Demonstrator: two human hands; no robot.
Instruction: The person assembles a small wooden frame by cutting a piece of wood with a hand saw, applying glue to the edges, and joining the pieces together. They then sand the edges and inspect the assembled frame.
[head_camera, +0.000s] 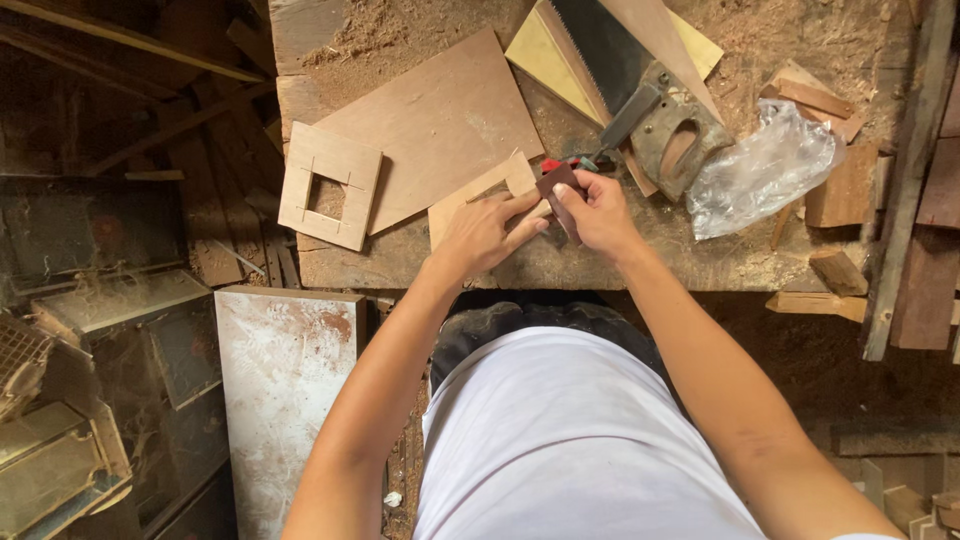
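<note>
Sandpaper (558, 186), a small dark folded piece, sits pinched in the right hand (598, 212) at the workbench (640, 262) edge, rubbing against a pale wooden frame piece (478, 196) that the left hand (487, 232) presses flat with closed fingers; a handsaw (640, 95) lies just beyond

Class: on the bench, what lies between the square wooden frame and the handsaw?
In the head view, a flat brown plywood sheet lies between the square wooden frame and the handsaw.

The person wears a plain white short-sleeved shirt, forearms bare, no gloves.
</note>
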